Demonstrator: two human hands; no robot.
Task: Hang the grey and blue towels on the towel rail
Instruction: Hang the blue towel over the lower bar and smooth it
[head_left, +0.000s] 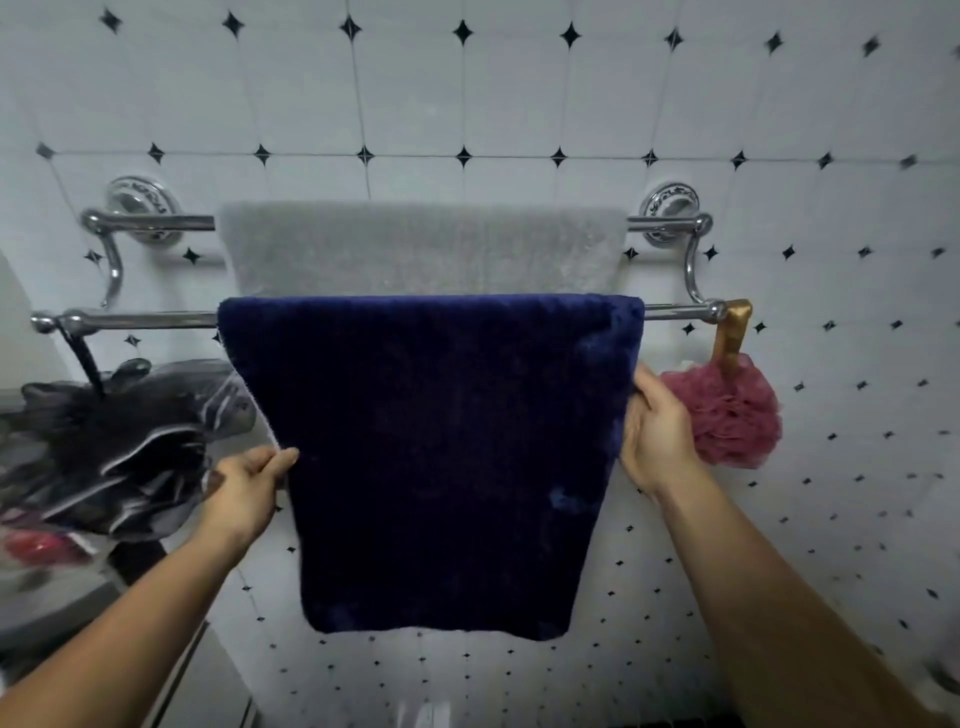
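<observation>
A chrome double towel rail (150, 222) is fixed to the tiled wall. The grey towel (421, 249) hangs over its upper, rear bar. The dark blue towel (436, 457) is draped over the lower, front bar (140, 318) and covers most of the grey one. My left hand (249, 486) pinches the blue towel's left edge about halfway down. My right hand (657, 431) grips its right edge a little higher up, fingers curled behind the cloth.
A grey and black mesh sponge (119, 447) hangs from the front bar's left end. A pink mesh sponge (727, 415) hangs on a gold strap (732, 332) at the right end. A blurred pale surface (47, 613) lies at lower left.
</observation>
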